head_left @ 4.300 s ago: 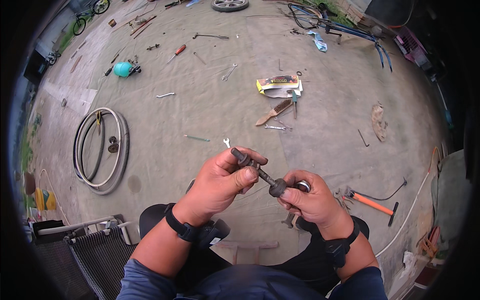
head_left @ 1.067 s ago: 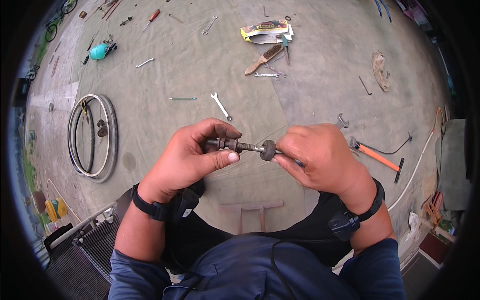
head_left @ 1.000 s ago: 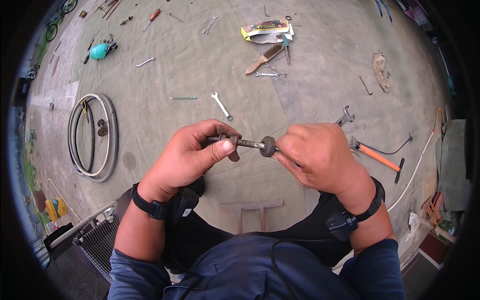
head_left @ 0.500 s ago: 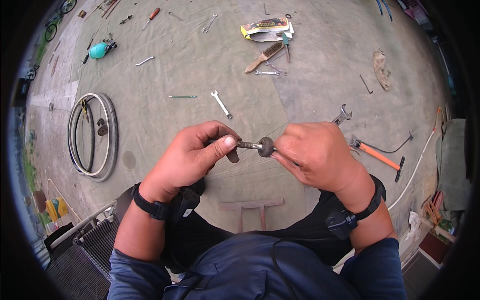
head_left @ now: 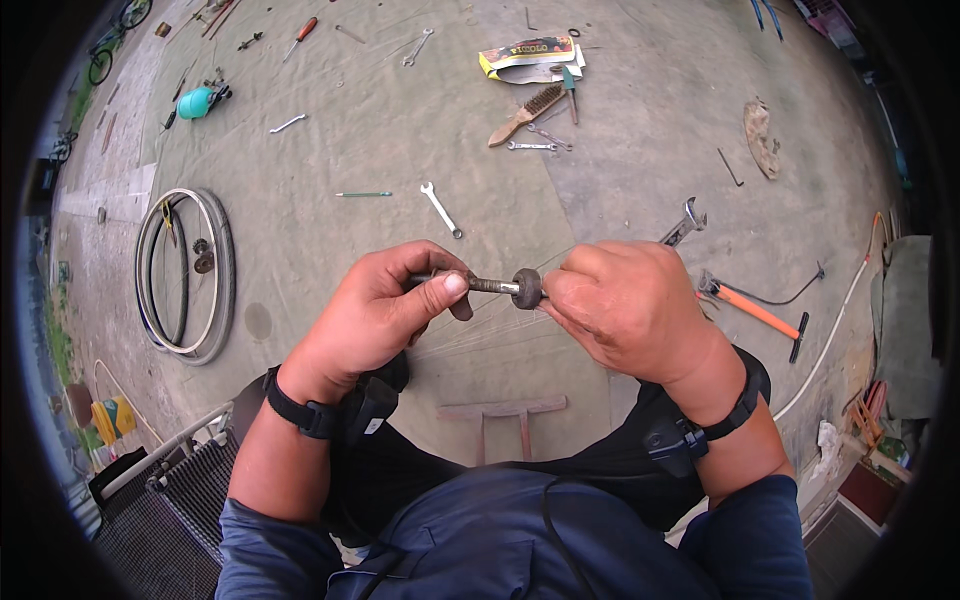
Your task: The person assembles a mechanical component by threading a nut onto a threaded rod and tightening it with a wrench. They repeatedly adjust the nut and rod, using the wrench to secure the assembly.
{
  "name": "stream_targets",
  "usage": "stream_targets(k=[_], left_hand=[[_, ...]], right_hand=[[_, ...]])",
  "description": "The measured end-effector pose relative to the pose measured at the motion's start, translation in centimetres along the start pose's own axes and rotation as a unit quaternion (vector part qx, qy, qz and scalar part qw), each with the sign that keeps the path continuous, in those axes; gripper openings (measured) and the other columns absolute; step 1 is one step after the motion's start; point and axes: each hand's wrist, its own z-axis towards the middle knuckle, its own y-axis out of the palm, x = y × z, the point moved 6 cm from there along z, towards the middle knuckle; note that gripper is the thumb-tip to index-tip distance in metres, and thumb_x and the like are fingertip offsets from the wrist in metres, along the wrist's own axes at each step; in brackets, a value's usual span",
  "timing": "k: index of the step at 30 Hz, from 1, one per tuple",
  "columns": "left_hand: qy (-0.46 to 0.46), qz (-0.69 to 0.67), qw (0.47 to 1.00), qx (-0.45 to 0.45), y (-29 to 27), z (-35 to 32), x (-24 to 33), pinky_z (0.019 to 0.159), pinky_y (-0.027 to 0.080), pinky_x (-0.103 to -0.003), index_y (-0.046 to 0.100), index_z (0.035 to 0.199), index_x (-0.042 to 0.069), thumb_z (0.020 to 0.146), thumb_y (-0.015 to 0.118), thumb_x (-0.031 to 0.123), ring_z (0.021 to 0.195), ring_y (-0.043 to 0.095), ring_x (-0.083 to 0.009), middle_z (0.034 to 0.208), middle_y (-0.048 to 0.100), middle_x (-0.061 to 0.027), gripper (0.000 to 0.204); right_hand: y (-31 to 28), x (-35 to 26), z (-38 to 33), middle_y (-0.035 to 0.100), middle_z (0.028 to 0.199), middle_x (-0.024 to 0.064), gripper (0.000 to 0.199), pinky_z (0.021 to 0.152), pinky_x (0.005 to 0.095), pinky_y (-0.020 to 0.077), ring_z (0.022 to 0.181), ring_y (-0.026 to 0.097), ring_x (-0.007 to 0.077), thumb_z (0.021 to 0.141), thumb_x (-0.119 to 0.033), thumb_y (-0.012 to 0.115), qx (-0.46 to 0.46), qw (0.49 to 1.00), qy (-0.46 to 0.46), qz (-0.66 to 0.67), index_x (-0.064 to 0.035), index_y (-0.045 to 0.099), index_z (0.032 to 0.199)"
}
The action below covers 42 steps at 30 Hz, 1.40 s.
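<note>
Overhead, left hand [head_left: 385,310] and right hand [head_left: 625,300] grip a rusty axle [head_left: 495,286].

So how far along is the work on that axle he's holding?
Done: the axle is out, away from the bare rim on the ground. In hand: left hand grips one end, right hand pinches the dark round nut. Left: nut still on the axle.
</note>
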Motion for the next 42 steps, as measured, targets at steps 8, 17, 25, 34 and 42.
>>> stream_targets(k=[8, 17, 25, 34, 42], left_hand=[[0.084, 0.028, 0.996, 0.007, 0.5, 0.0, 0.1, 0.071, 0.047, -0.021, 0.068, 0.113, 0.001, 0.097, 0.073, 0.018, 0.082, 0.058, -0.0059, 0.098, 0.070, -0.0014, 0.023], [0.142, 0.026, 0.989, 0.017, 0.6, 0.3, -0.1, 0.063, 0.044, -0.020, 0.068, 0.112, 0.001, 0.098, 0.072, 0.019, 0.074, 0.054, -0.0023, 0.092, 0.066, 0.0016, 0.023], [-0.035, -0.018, 0.999, -0.008, 0.5, 0.4, -0.7, 0.061, 0.042, -0.020, 0.069, 0.110, 0.002, 0.099, 0.072, 0.024, 0.071, 0.051, -0.0023, 0.092, 0.066, 0.0013, 0.025], [0.160, 0.061, 0.985, 0.031, 0.6, 0.4, -0.1, 0.063, 0.047, -0.024, 0.068, 0.111, 0.003, 0.095, 0.076, 0.017, 0.072, 0.052, -0.0026, 0.091, 0.067, 0.0015, 0.023], [0.103, -0.019, 0.994, -0.027, 0.7, 0.5, -0.3, 0.071, 0.049, -0.024, 0.068, 0.117, 0.002, 0.097, 0.074, 0.019, 0.083, 0.056, -0.0054, 0.095, 0.068, 0.0005, 0.028]], right_hand=[[-0.1, 0.3, 0.1, 0.054, 0.070, 0.0034, 0.015, 0.051, 0.0379, 0.0459, 0.063, 0.061, 0.0233, 0.080, -0.018, 0.074, -0.019, 0.997, 0.024, 0.065, -0.0130, 0.060, 0.077], [0.0, 0.2, 0.1, 0.052, 0.069, 0.0034, 0.016, 0.051, 0.0376, 0.0461, 0.062, 0.061, 0.0231, 0.080, -0.017, 0.073, 0.008, 0.999, 0.008, 0.047, -0.0130, 0.058, 0.074], [0.4, 0.1, -0.2, 0.049, 0.069, 0.0051, 0.020, 0.051, 0.0404, 0.0433, 0.061, 0.057, 0.0268, 0.080, -0.014, 0.072, 0.003, 1.000, -0.002, 0.012, -0.0119, 0.053, 0.072], [-0.1, 0.2, 0.1, 0.054, 0.072, 0.0049, 0.016, 0.053, 0.0405, 0.0460, 0.064, 0.059, 0.0280, 0.078, -0.013, 0.076, -0.030, 0.998, 0.006, 0.063, -0.0114, 0.059, 0.078], [0.0, 0.5, 0.1, 0.057, 0.072, 0.0059, 0.017, 0.052, 0.0397, 0.0449, 0.061, 0.060, 0.0274, 0.075, -0.013, 0.081, -0.019, 0.996, 0.010, 0.092, -0.0099, 0.068, 0.086]])
